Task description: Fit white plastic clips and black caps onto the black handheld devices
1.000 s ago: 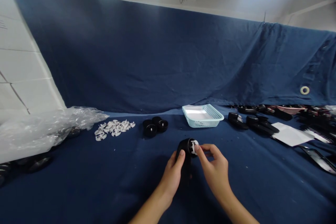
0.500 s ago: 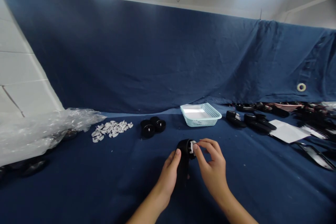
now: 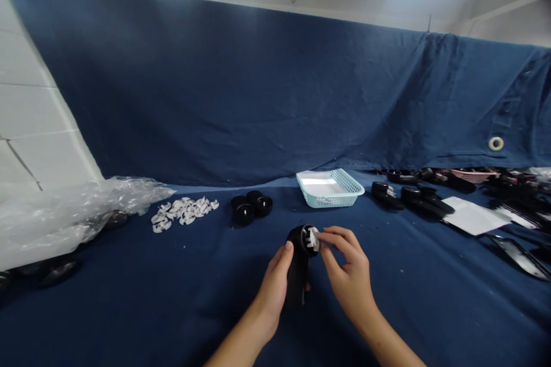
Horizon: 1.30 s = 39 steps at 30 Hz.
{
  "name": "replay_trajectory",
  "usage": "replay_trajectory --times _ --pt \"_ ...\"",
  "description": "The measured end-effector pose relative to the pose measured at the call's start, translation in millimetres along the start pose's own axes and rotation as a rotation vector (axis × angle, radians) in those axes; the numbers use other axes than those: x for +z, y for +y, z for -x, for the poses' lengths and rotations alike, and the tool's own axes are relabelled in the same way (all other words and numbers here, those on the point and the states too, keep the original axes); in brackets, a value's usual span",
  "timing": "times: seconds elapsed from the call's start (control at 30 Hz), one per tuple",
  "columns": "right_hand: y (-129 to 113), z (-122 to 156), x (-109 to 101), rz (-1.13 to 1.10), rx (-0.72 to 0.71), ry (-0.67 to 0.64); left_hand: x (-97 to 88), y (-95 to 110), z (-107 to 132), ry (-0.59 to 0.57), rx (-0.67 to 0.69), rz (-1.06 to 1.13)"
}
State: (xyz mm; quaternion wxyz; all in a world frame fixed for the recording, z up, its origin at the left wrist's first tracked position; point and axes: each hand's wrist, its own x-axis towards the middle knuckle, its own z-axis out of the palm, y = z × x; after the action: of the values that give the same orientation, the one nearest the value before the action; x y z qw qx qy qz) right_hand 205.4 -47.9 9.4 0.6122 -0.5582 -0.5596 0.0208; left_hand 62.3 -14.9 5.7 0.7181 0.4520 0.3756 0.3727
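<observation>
My left hand (image 3: pixel 274 287) is wrapped round the handle of a black plastic housing (image 3: pixel 297 272), held above the blue cloth with its round open head tilted to the right. A small white plastic piece (image 3: pixel 312 239) with prongs sits at the mouth of that head. My right hand (image 3: pixel 348 264) pinches the white piece at its outer edge with thumb and index finger. Whether the piece is fully seated inside the head, I cannot tell. The left fingers behind the handle are mostly hidden.
A pile of white plastic pieces (image 3: pixel 183 212) lies left, beside clear plastic wrap (image 3: pixel 86 218). Black round-headed parts (image 3: pixel 252 206) sit near the centre. Behind stands a light-blue basket (image 3: pixel 331 201). Black housings (image 3: pixel 419 200) and a white sheet (image 3: pixel 473 215) lie right, before a blue curtain (image 3: pixel 241 92).
The black housing's head has turned a little, showing more of its opening and the white piece's prongs. Both hands have shifted only slightly.
</observation>
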Motion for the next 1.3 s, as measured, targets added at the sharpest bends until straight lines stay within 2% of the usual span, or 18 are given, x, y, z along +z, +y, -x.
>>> replay_trajectory --times 0.4,0.6,1.0,1.3 --pt "0.5 0.6 1.2 0.012 0.027 0.023 0.2 4.2 1.6 -0.002 0.018 -0.022" --pt "1.6 0.1 0.6 -0.015 0.062 0.033 0.6 5.2 0.5 0.039 0.065 -0.102" --pt "7.3 -0.8 4.5 -0.265 0.378 -0.001 -3.0 0.7 -2.9 0.067 0.279 -0.299" --pt "1.0 -3.5 3.8 -0.423 0.487 -0.006 -5.8 -4.2 -4.4 0.12 0.383 -0.413"
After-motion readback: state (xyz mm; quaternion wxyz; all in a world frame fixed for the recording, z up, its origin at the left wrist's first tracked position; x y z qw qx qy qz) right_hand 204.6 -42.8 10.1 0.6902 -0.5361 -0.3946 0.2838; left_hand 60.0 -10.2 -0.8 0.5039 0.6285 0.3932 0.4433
